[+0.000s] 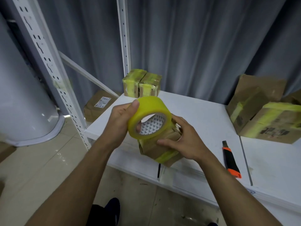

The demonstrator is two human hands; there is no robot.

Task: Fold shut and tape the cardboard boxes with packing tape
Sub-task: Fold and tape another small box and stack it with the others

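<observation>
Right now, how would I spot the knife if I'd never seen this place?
Start at the white shelf. Near its front edge, just beyond the right hand and below the big boxes, lies the knife. It alone is slim, black and orange; its neighbours are brown, yellow-taped cardboard.

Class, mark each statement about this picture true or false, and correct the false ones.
1. The left hand holds the tape roll. True.
2. The right hand holds the knife. False: the knife lies on the table, and the right hand grips a box.
3. The tape roll is red. False: it is yellow.
4. Two taped boxes stand at the back of the table. True.
</observation>
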